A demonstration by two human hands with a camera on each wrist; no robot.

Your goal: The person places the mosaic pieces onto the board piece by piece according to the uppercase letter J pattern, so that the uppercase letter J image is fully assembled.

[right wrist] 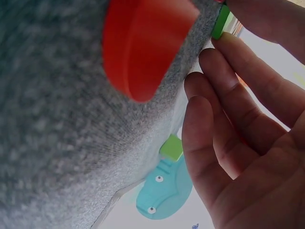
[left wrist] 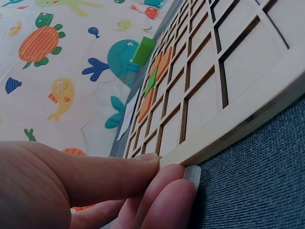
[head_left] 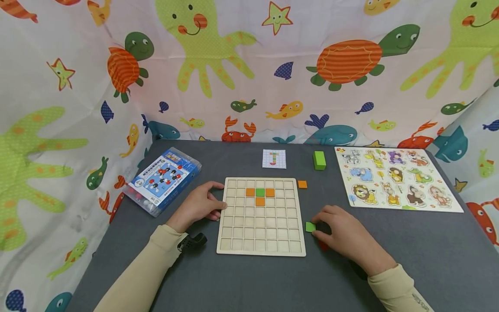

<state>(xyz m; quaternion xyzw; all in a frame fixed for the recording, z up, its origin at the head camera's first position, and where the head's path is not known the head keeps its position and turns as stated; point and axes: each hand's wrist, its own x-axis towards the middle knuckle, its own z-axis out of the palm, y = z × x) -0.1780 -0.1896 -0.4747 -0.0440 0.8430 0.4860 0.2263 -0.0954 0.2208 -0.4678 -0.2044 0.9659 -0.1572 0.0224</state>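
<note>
A wooden grid board [head_left: 261,234] lies on the table, with three orange tiles [head_left: 260,201] and a green tile [head_left: 260,192] in its upper cells. My left hand [head_left: 200,203] pinches the board's left edge; in the left wrist view the thumb [left wrist: 114,174] meets the frame, fingers beside it. Right of the board, my right hand [head_left: 345,232] pinches a small green square tile [head_left: 310,227] between thumb and forefinger, low over the table. A red curved piece [right wrist: 143,52] lies under that hand, mostly hidden from the head view.
A loose orange tile [head_left: 302,184] lies by the board's upper right. Behind stand a pattern card [head_left: 274,159] and a green block [head_left: 319,160]. A boxed molecule kit [head_left: 161,182] sits left, an animal puzzle board [head_left: 397,180] right. A printed curtain [head_left: 249,65] borders the table.
</note>
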